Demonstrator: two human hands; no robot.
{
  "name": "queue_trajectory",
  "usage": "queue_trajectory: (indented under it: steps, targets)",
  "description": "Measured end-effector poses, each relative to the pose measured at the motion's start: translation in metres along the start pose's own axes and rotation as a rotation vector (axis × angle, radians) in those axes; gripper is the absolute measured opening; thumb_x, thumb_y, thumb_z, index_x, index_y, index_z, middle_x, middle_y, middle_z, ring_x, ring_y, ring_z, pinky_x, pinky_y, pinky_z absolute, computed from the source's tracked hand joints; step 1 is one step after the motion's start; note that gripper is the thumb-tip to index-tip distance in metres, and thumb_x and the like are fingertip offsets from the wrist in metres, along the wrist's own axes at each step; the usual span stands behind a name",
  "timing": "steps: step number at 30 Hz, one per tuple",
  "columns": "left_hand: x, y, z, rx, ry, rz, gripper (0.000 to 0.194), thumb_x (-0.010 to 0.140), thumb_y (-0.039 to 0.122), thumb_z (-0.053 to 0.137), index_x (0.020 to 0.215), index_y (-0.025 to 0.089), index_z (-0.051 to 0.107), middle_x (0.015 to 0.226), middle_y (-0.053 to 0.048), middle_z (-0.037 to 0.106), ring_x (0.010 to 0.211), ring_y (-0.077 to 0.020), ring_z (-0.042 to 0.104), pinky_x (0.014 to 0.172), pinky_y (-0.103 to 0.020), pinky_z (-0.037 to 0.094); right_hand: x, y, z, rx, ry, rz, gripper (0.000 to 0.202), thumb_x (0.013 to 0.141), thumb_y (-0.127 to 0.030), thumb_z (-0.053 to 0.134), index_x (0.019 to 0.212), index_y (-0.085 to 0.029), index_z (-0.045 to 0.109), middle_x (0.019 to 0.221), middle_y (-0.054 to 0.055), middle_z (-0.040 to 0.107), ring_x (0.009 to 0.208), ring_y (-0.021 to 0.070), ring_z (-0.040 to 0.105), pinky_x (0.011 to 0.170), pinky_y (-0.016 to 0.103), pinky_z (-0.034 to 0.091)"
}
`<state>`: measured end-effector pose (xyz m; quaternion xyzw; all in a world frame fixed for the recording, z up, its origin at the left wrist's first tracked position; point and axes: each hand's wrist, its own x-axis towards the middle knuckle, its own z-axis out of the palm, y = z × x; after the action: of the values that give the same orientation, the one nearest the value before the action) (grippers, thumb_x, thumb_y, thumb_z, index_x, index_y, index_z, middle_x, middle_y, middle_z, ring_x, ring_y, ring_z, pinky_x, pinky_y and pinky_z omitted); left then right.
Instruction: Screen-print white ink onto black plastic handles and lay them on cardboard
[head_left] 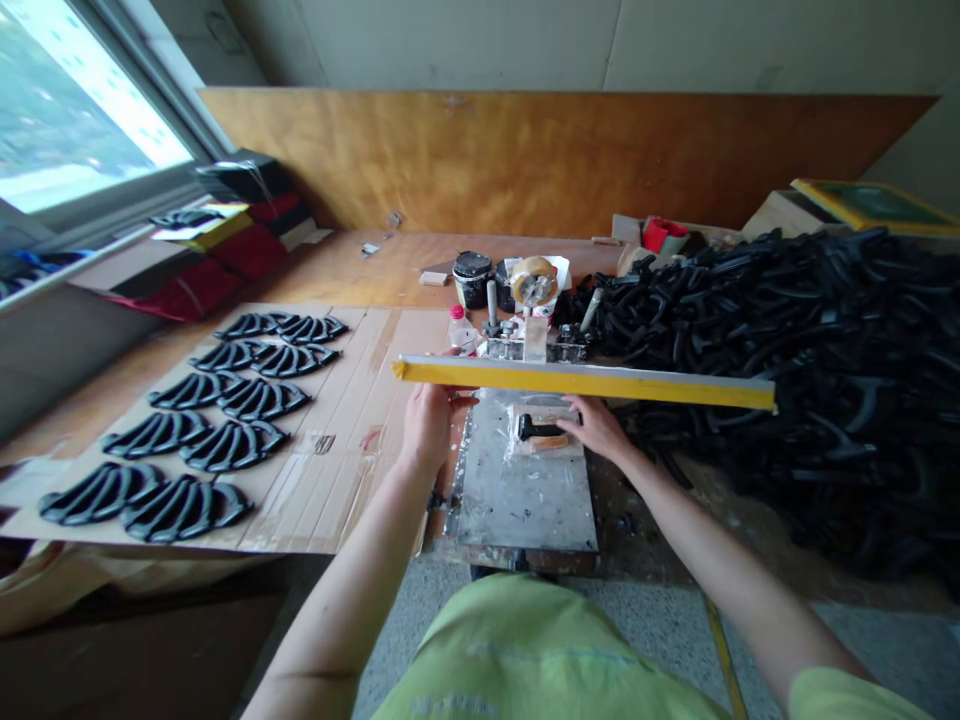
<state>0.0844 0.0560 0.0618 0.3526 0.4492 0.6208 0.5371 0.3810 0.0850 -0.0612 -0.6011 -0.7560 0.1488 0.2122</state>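
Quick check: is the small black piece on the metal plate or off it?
On. The black piece lies crosswise on the metal plate, with the right hand at its right end.

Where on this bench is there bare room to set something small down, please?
Bare cardboard lies between the black fan-shaped parts and the metal plate. The plate's near end, before the small black piece, is also bare. Crowded: the right side, under a black heap, and behind the yellow bar, among tubs.

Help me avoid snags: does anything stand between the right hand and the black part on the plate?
Nothing visible: the right hand is at the right end of the black part. The yellow bar in the left hand appears raised clear.
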Motion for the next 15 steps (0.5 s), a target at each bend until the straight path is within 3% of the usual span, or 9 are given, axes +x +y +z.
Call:
queue_trajectory:
  steps: [2, 6, 9, 11, 13, 15]
  targets:
    - [-0.015, -0.024, 0.003, 0.009, 0.004, -0.105, 0.049, 0.083, 0.056, 0.054, 0.116, 0.02, 0.057, 0.091, -0.005, 0.068, 0.073, -0.0135, 0.064, 0.058, -0.022, 0.052, -0.015, -0.027, 0.017, -0.064, -0.077, -0.108, 0.026, 0.082, -0.028, 0.065, 0.108, -0.024, 0.064, 0.099, 0.005, 0.063, 0.098, 0.021, 0.056, 0.089, 0.034, 0.042]
    - [-0.067, -0.085, 0.0, 0.072, -0.204, -0.628, 0.057, 0.078, 0.063, 0.057, 0.113, 0.017, 0.058, 0.097, -0.011, 0.069, 0.077, -0.0182, 0.066, 0.058, -0.027, 0.052, -0.049, -0.09, 0.029, -0.09, 0.028, -0.145, 0.015, 0.09, -0.027, 0.055, 0.098, -0.021, 0.067, 0.09, 0.007, 0.06, 0.094, 0.0211, 0.052, 0.087, 0.034, 0.042]
    - [-0.086, -0.114, -0.024, 0.109, -0.172, -0.728, 0.054, 0.077, 0.067, 0.054, 0.098, 0.018, 0.06, 0.08, -0.006, 0.068, 0.069, -0.0168, 0.065, 0.056, -0.025, 0.049, -0.075, -0.112, 0.033, -0.012, -0.053, -0.366, 0.02, 0.092, -0.022, 0.051, 0.105, -0.022, 0.066, 0.089, 0.005, 0.062, 0.091, 0.0188, 0.054, 0.085, 0.03, 0.043]
    - [-0.078, -0.12, -0.058, 0.3, -0.069, -0.668, 0.052, 0.075, 0.069, 0.051, 0.085, 0.018, 0.059, 0.061, -0.001, 0.061, 0.053, -0.0139, 0.058, 0.049, -0.022, 0.041, -0.084, -0.096, 0.031, 0.009, -0.094, -0.363, 0.024, 0.092, -0.017, 0.048, 0.108, -0.023, 0.066, 0.091, 0.004, 0.065, 0.091, 0.0164, 0.057, 0.083, 0.026, 0.044]
    - [-0.057, -0.118, -0.102, 0.606, 0.038, -0.531, 0.053, 0.078, 0.069, 0.044, 0.073, 0.018, 0.057, 0.047, 0.002, 0.052, 0.042, -0.0136, 0.049, 0.045, -0.023, 0.035, -0.085, -0.055, 0.023, -0.077, -0.032, -0.126, 0.027, 0.092, -0.013, 0.045, 0.106, -0.022, 0.066, 0.094, 0.005, 0.067, 0.091, 0.0156, 0.059, 0.079, 0.024, 0.045]
    - [-0.036, -0.112, -0.144, 0.933, 0.026, -0.482, 0.054, 0.083, 0.064, 0.035, 0.056, 0.019, 0.051, 0.038, 0.0, 0.046, 0.037, -0.0153, 0.044, 0.043, -0.026, 0.032, -0.081, -0.005, 0.012, -0.265, 0.025, 0.194, 0.024, 0.091, -0.015, 0.046, 0.1, -0.02, 0.068, 0.091, 0.008, 0.067, 0.086, 0.0175, 0.061, 0.073, 0.025, 0.046]
